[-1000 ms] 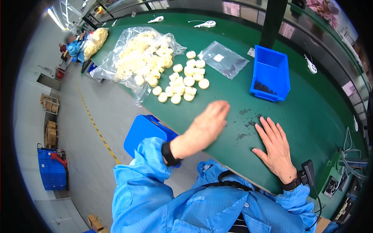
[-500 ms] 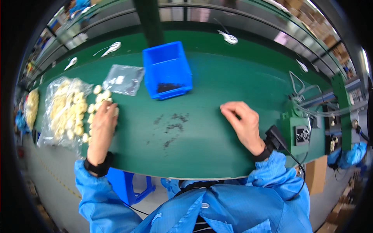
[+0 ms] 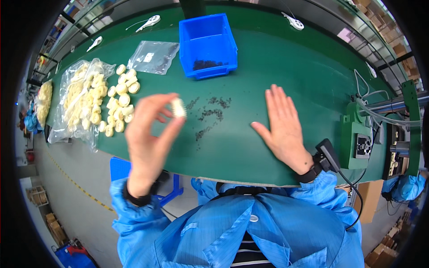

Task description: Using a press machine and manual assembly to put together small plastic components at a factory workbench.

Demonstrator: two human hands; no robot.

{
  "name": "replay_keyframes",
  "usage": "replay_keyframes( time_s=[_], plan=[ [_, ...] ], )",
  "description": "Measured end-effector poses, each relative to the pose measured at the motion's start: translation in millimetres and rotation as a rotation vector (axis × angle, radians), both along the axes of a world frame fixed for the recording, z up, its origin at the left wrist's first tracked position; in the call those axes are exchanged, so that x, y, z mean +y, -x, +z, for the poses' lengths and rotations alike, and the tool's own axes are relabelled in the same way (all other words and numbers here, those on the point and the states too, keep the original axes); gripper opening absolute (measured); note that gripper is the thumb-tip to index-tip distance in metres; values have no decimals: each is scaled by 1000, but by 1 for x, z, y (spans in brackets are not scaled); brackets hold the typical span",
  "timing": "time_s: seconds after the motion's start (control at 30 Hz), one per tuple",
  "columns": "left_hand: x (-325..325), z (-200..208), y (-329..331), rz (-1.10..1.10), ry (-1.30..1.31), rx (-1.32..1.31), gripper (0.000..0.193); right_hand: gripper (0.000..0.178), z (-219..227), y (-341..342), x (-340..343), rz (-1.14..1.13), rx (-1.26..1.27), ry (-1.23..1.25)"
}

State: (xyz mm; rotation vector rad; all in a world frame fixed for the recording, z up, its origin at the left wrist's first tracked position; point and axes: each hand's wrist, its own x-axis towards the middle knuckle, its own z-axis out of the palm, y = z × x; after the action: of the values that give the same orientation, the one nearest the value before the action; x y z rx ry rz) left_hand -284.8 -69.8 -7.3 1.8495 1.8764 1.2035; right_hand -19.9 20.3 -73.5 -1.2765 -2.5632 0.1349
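Above counter (image 3: 232, 161), left hand (image 3: 146, 136): you pinch ribbed piece (image 3: 178, 108); slack could drop it.
Right hand (image 3: 287, 136): open; nudging could scatter black bits (image 3: 212, 113).

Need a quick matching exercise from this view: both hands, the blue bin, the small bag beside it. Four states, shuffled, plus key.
Column 1
1. left hand
2. right hand
3. blue bin
4. small bag beside the bin

Column 2
A. open, palm down
B. transparent, lying flat on the green tabletop
C. pinching a cream toothed piece
D. small black parts inside

Pairs: 1-C, 2-A, 3-D, 4-B
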Motion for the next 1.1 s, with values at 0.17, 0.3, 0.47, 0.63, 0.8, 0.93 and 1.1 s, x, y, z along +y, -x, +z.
replay_keyframes(
  time_s=[0.17,0.3,0.47,0.63,0.8,0.93,1.1],
  plan=[
    [-27,-23,-59,-167,180,-581,39,57,15,-1,0,121,426,219],
    [-39,-52,-81,-189,273,-894,37,22,21,-24,-6,-6,452,100],
    [-47,-52,-83,-111,-7,-247,41,17,23,-1,-6,295,305,-112],
    [-60,-59,-66,-44,44,-253,39,39,19,46,-4,659,236,-87],
    [-23,-54,-30,-134,124,-421,29,50,21,33,-5,673,106,64],
    [2,-48,-9,-135,40,-876,31,47,27,31,-10,579,98,75],
    [-6,-34,9,-87,-150,-1133,41,44,20,45,-14,605,226,58]
  ],
)
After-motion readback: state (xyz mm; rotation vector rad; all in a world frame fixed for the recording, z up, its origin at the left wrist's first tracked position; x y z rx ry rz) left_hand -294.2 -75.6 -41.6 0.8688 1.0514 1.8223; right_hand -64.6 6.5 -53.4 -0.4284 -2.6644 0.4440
